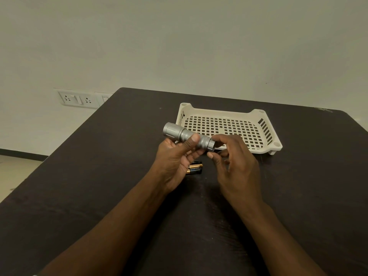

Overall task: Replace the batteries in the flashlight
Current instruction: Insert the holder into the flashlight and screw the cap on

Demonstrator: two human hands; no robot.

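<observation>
The left hand (pixel 175 154) grips the flashlight (pixel 188 136) level, steadying it; the right hand's (pixel 233 156) fingers pinch its tail end, probably to unscrew it above the batteries (pixel 194 168) on the table (pixel 99 176).

My left hand (pixel 175 156): palm up, fingers curled under flashlight (pixel 187 136), thumb pressed on top, firm grip. My right hand (pixel 233 158): just beside tail end of flashlight, index finger and thumb at tail, other fingers loosely bent below. Both forearms bare, converge toward hands.
</observation>
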